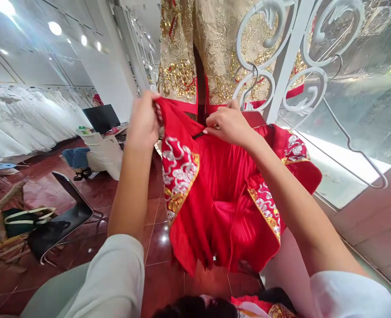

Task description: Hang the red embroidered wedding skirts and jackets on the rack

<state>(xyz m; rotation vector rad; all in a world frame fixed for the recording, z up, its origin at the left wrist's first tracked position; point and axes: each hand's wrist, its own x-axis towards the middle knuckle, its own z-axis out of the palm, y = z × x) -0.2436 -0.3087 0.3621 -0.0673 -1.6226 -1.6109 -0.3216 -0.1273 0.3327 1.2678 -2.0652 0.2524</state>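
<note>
A red embroidered jacket [185,221], with silver and gold needlework along its edges, hangs open before me with its smooth red inside showing. My left hand [144,117], slightly blurred, is closed on the cloth at the jacket's upper left. My right hand [228,123] is closed, with thumb and fingers pinching the jacket near the neckline. A small dark strip [199,134] shows at the neckline beside my right fingertips; its kind is unclear. Just behind my right hand rises the metal hook of a clothes hanger [253,81]. The rest of that hanger is hidden.
Gold sequined garments [218,53] hang beyond, behind a white scrollwork metal rack [290,39]. A bare wire hanger [351,145] hangs right, by the window. Left are a black chair [62,225], a desk [102,152], a seated person's legs [76,158] and white gowns [16,119].
</note>
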